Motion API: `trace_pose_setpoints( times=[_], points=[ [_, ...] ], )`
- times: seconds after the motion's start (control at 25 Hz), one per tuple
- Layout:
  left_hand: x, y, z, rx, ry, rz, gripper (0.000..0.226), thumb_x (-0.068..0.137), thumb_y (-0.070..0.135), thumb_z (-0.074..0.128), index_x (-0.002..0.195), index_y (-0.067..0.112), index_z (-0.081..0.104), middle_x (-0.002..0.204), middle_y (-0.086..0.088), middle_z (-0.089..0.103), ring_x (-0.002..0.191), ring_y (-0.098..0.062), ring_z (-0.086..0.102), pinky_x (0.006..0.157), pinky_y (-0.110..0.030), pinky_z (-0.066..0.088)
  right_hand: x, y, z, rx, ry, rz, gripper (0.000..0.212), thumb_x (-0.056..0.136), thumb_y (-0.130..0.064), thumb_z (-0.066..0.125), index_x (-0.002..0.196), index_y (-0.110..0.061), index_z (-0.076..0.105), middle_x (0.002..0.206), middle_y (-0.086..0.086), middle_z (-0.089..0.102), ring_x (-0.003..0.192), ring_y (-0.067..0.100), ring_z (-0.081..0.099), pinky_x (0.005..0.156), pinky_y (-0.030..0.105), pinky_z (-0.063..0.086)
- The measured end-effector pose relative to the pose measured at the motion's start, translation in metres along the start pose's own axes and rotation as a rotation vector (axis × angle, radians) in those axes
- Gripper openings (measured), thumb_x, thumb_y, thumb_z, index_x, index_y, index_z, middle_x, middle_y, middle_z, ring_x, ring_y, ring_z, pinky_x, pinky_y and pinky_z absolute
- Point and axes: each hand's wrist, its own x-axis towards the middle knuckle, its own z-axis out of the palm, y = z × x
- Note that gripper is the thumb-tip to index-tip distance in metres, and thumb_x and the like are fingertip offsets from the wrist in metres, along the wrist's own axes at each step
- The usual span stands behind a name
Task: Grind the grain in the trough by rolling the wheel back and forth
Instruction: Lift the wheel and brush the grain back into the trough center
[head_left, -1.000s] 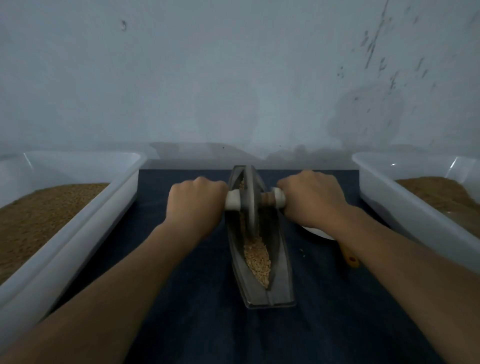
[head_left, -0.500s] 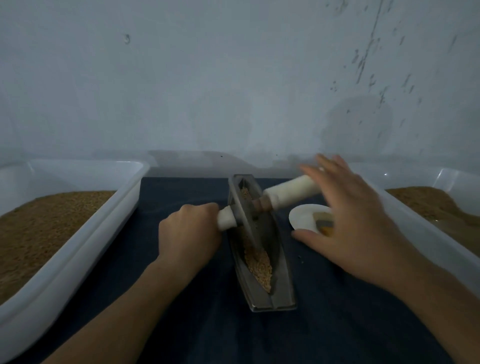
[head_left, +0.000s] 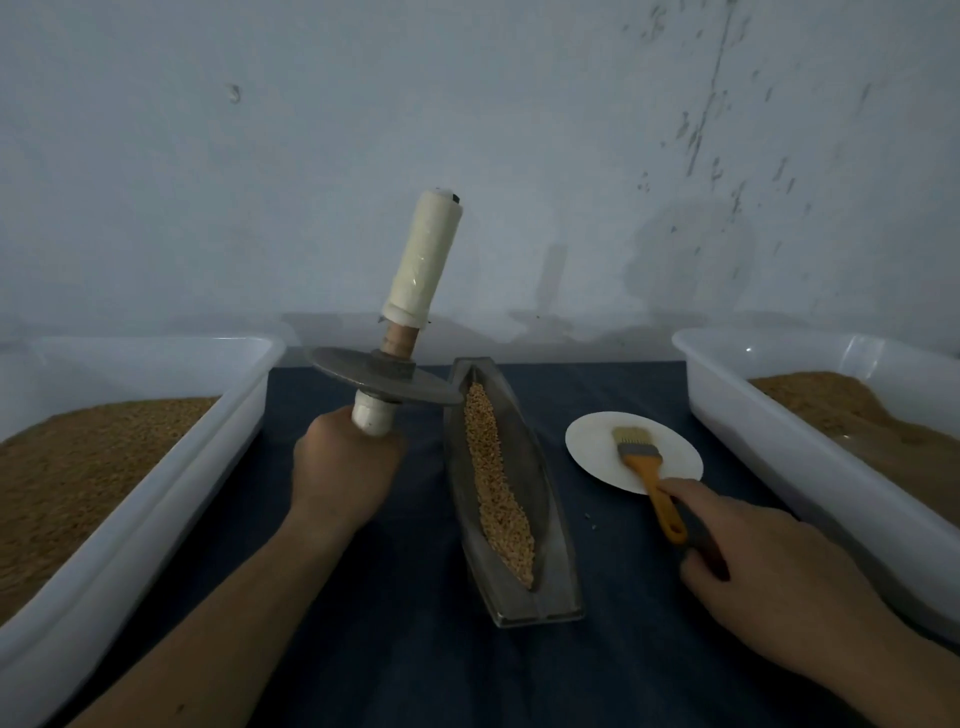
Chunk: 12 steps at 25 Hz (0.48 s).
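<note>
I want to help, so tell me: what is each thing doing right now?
Wheel: in the air, axle nearly upright.
Left hand: grips the wheel's lower handle.
Trough: on the cloth, holding grain.
Brush: lying on the plate.
Right hand: at the brush handle, grip unclear.
Left tub, right tub: partly filled.

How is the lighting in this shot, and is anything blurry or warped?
Head view: dim, bluish light; the wheel throws a faint shadow on the wall; the right hand by the brush looks slightly soft; the left bin and right bin splay outward from the wide lens.
</note>
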Motion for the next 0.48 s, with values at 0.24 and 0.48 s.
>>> trace_pose_setpoints(
  times=[0.24,0.48],
  points=[
    [0.005,-0.004,0.000,-0.098,-0.004,-0.020,0.009,0.072,0.018,0.067,0.067,0.015,0.060,0.059,-0.003,0.064,0.059,-0.026,0.064,0.050,-0.034,0.049,0.033,0.012,0.006,-0.110,-0.043,-0.200,0.060,0.096,-0.047,0.046,0.148,-0.060,0.018,0.102,-0.026,0.037,0.081,0.002,0.053,0.069,0.023,0.050],
    [0.005,-0.005,0.001,-0.101,-0.003,-0.009,0.010,0.071,0.020,0.068,0.066,0.019,0.060,0.059,0.002,0.063,0.056,-0.017,0.061,0.046,-0.026,0.040,0.042,0.003,-0.025,0.022,0.353,-0.286,0.042,0.103,-0.032,0.050,0.143,-0.044,0.051,0.087,-0.014,0.052,0.069,0.006,0.054,0.062,0.023,0.047]
  ],
)
